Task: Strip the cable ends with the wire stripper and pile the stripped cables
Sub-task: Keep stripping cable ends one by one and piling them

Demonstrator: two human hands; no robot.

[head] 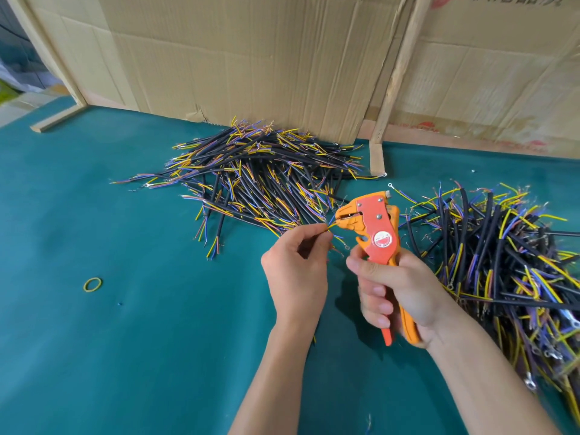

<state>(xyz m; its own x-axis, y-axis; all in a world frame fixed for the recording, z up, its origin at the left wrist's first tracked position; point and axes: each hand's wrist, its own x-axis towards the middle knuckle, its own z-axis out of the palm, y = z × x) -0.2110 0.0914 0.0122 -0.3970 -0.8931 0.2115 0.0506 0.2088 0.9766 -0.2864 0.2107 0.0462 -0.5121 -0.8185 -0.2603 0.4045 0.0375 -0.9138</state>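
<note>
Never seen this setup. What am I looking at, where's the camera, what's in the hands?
There is no machine here: a person works with bare hands, filmed by one camera worn on the head, looking down at a teal cloth table. The right hand grips an orange and red wire stripper. The left hand pinches a thin yellow wire whose end sits in the stripper's nose. A pile of black cables with coloured wire ends lies behind, a second cable pile on the right, and a yellow rubber band on the left.

Both hands are raised, left hand [295,271] pinching with fingertips, right hand [398,290] curled in a grip.
</note>
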